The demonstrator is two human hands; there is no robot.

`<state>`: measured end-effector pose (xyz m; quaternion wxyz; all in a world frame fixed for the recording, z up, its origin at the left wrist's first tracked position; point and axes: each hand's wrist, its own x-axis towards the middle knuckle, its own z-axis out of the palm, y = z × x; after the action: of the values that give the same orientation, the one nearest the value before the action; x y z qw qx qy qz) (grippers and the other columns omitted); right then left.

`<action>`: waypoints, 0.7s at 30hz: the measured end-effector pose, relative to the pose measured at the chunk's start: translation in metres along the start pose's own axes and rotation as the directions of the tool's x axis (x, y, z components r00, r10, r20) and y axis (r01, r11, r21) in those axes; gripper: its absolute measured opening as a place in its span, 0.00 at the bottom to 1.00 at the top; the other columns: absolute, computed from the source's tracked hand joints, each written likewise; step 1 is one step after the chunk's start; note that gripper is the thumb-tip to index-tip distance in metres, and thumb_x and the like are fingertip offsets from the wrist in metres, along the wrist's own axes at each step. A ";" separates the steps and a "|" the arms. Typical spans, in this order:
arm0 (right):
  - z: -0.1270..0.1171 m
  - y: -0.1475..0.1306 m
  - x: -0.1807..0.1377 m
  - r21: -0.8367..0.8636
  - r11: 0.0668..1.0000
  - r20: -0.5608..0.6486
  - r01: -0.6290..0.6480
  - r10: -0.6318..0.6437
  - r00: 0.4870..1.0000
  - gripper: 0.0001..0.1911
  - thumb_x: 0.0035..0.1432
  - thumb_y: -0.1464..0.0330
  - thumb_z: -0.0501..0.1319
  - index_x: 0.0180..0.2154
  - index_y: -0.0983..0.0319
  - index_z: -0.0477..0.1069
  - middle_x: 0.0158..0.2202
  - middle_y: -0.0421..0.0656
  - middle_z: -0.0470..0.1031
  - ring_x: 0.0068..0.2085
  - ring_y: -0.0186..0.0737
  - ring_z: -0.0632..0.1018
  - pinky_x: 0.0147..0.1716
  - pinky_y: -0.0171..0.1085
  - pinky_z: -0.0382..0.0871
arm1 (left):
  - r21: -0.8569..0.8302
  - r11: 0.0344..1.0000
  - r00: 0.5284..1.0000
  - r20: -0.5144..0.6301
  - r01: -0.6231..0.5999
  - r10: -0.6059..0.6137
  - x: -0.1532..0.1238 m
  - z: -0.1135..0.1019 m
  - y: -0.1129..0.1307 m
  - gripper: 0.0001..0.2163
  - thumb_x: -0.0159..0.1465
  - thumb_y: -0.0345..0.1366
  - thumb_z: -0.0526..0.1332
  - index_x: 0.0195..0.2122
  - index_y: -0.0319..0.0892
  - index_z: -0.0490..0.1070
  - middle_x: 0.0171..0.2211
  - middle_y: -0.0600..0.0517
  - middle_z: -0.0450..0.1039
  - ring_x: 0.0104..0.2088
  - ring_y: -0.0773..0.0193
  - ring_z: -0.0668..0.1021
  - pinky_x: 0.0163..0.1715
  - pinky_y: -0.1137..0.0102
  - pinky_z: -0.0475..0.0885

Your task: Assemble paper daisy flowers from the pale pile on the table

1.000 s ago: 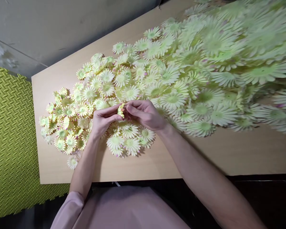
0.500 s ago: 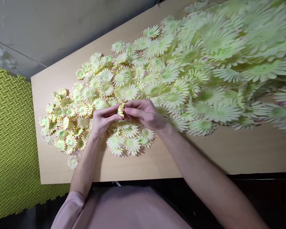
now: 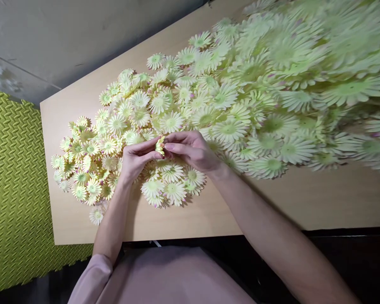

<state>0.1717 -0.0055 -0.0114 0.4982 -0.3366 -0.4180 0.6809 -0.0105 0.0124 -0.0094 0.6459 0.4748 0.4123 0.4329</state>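
Observation:
My left hand (image 3: 135,159) and my right hand (image 3: 193,150) meet over a wide heap of pale yellow-green artificial daisy heads (image 3: 228,97). Both pinch one small daisy head (image 3: 160,145) between thumb and fingertips, held edge-on just above the heap. The fingers of both hands are closed round it. The heap spreads over a light wooden table (image 3: 183,219) from the left end to the far right, where the flowers look large and blurred.
A green woven foam mat (image 3: 15,190) lies on the floor left of the table. Grey floor (image 3: 66,38) shows beyond the table's far edge. My pink-clad lap (image 3: 164,278) is below the near edge.

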 end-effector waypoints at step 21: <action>0.002 0.000 0.001 0.000 1.000 -0.034 -0.009 0.009 0.999 0.07 0.51 0.65 0.71 0.32 0.62 0.80 0.31 0.42 0.80 0.31 0.34 0.77 0.32 0.32 0.73 | -0.010 0.999 0.999 -0.012 0.031 -0.031 0.000 0.001 0.000 0.20 0.43 0.37 0.78 0.40 0.49 0.82 0.41 0.49 0.83 0.42 0.56 0.84 0.47 0.62 0.79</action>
<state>0.1693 -0.0051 -0.0103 0.5021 -0.3501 -0.4079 0.6774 -0.0100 0.0122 -0.0090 0.6521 0.4626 0.4216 0.4278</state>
